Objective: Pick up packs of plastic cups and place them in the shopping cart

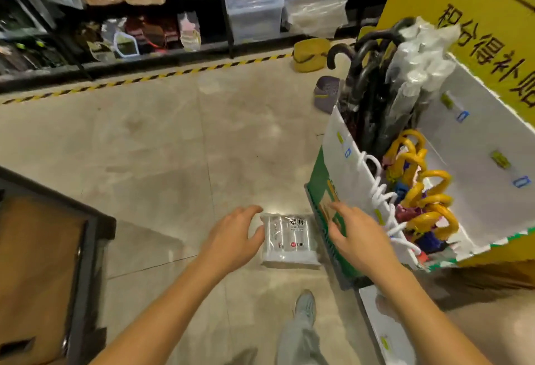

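1. The clear plastic-wrapped pack of cups with black printed characters [289, 238] lies flat on the pale polished floor [162, 144], between my hands and just beside the green-and-white cardboard display bin [333, 167]. I judge that slick wrap could slide away if I press from one side only.
2. My right hand [357, 235] hangs close to the bin's edge; I could knock it and shake the yellow hooked umbrella handles [419, 190] inside.
3. My left hand [234, 238] is spread, fingers loosely bent, fingertips at the pack's left edge; actual contact I cannot tell.
4. My right hand is spread too, holding nothing, over the bin's side.
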